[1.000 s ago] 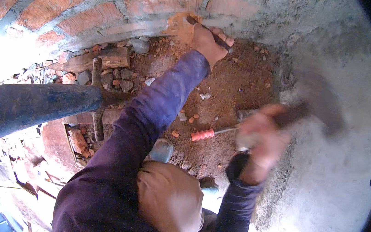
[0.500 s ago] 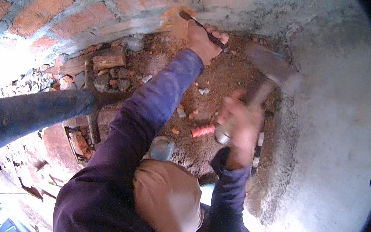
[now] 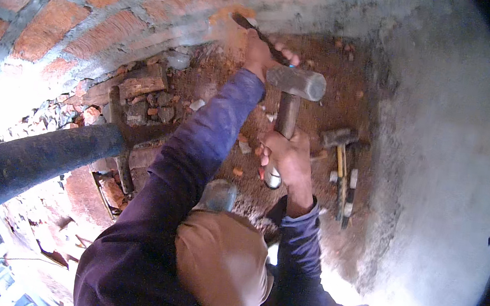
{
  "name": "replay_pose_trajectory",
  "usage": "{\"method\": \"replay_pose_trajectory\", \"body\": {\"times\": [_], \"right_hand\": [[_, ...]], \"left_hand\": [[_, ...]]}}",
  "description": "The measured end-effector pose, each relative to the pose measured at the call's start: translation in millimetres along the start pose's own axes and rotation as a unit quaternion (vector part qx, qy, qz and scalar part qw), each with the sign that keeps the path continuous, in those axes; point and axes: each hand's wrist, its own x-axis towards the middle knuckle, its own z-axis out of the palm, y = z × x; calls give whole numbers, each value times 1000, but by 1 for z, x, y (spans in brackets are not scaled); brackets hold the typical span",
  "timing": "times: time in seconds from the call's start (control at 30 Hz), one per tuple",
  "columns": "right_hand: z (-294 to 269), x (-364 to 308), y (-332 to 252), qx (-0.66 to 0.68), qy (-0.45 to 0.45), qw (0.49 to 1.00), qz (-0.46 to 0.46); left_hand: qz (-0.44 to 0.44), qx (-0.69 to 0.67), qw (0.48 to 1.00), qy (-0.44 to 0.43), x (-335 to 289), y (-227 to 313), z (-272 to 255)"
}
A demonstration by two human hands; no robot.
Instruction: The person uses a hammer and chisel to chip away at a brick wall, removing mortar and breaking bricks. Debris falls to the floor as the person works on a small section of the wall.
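My left hand (image 3: 260,54) is wrapped round a dark metal chisel (image 3: 243,21), whose far end meets a chipped orange patch low on the brick wall (image 3: 184,2). My right hand (image 3: 290,157) grips the wooden handle of a heavy hammer (image 3: 309,85). The hammer's grey head is beside my left hand, at the chisel's rear end; whether they touch I cannot tell. A pale metallic end (image 3: 272,179) shows below my right fist. A red object is mostly hidden behind that fist.
On the dirt at right lies another hammer (image 3: 342,156) with a yellow-and-black handle, near a plastered wall (image 3: 440,158). A thick dark pole (image 3: 44,143) with a crosspiece crosses the left side, over rubble (image 3: 161,112). A clear container (image 3: 218,195) sits near a brown cloth-covered rounded form (image 3: 222,260).
The hammer in my right hand has swung left, its head now at the chisel's rear end. My left hand keeps the chisel at the wall. The hammer on the ground has come into sight.
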Motion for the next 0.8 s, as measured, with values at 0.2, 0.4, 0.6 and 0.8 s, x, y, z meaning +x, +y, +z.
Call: {"method": "replay_pose_trajectory", "body": {"times": [0.2, 0.4, 0.6, 0.8], "right_hand": [[-16, -20, -21, 87, -18, 996, -25], [-13, -29, -57, 41, 32, 996, -75], [-10, -38, -53, -27, 39, 994, -101], [4, -34, -41, -176, 43, 974, -134]], "left_hand": [[-2, 84, 994, 66, -23, 11, -43], [-36, 179, 982, 36, -52, 14, -45], [-50, 169, 984, -31, -54, 21, -39], [-89, 115, 985, -89, -43, 42, -37]]}}
